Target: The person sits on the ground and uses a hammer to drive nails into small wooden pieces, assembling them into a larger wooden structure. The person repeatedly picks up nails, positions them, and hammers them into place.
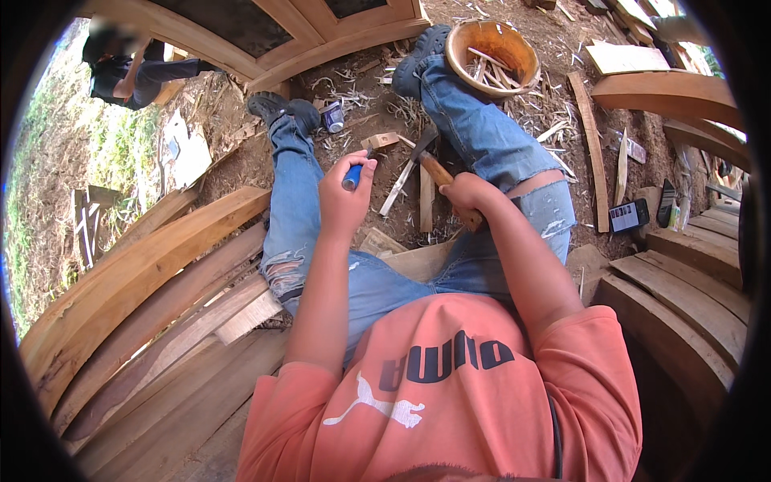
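Observation:
My left hand is closed around a blue-handled chisel, its handle end facing me and its blade mostly hidden by the fingers. Just beyond it lies a small wood block with a dark hole. In my right hand is a hammer-like tool with a wooden handle, gripped low on the handle beside my right thigh. Its dark metal head points away from me, over the ground between my legs. The two tools are apart.
Curved timber pieces are stacked at my left, with more boards at my right. A bucket of wood scraps stands by my right foot. Beyond are a wooden frame, a can, a phone and another person.

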A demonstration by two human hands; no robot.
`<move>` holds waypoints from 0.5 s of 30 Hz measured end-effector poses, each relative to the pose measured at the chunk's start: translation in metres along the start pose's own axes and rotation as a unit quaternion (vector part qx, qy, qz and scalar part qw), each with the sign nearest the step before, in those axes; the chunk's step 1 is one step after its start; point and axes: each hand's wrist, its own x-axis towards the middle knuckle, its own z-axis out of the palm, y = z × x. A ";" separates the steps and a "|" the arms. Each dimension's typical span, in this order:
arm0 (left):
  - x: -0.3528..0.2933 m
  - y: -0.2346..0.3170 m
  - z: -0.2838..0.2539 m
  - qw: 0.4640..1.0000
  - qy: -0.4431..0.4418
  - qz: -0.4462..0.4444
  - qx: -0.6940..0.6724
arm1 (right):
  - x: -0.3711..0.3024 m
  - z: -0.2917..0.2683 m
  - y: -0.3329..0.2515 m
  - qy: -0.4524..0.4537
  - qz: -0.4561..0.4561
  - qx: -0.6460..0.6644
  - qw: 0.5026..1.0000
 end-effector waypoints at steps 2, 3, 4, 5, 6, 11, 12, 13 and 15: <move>0.002 0.000 0.001 0.999 0.011 0.013 0.029 | -0.010 0.002 -0.004 -0.044 0.007 -0.040 0.998; 0.004 0.001 0.001 0.999 0.017 0.016 0.041 | -0.015 0.006 -0.005 -0.062 0.066 0.031 0.995; 0.005 0.003 0.001 0.998 0.023 0.019 0.052 | -0.017 0.008 -0.008 -0.062 0.047 -0.037 0.996; 0.005 0.004 -0.001 0.998 0.012 0.005 0.059 | -0.018 0.011 -0.013 -0.062 0.027 -0.105 0.992; 0.004 0.006 -0.002 0.998 0.001 -0.010 0.064 | -0.019 0.014 -0.015 -0.061 0.010 -0.173 0.983; -0.009 0.029 -0.002 0.992 -0.019 0.028 0.121 | -0.057 0.011 -0.058 0.208 -0.089 -0.128 0.966; -0.011 0.028 0.003 0.990 -0.019 0.042 0.130 | -0.062 0.005 -0.066 0.130 -0.089 0.051 0.986; -0.012 0.025 0.008 0.989 -0.020 0.054 0.139 | -0.075 -0.004 -0.079 0.045 -0.080 0.226 0.970; -0.015 0.025 0.016 0.982 -0.062 0.052 0.173 | -0.102 -0.022 -0.102 -0.124 -0.050 0.466 0.875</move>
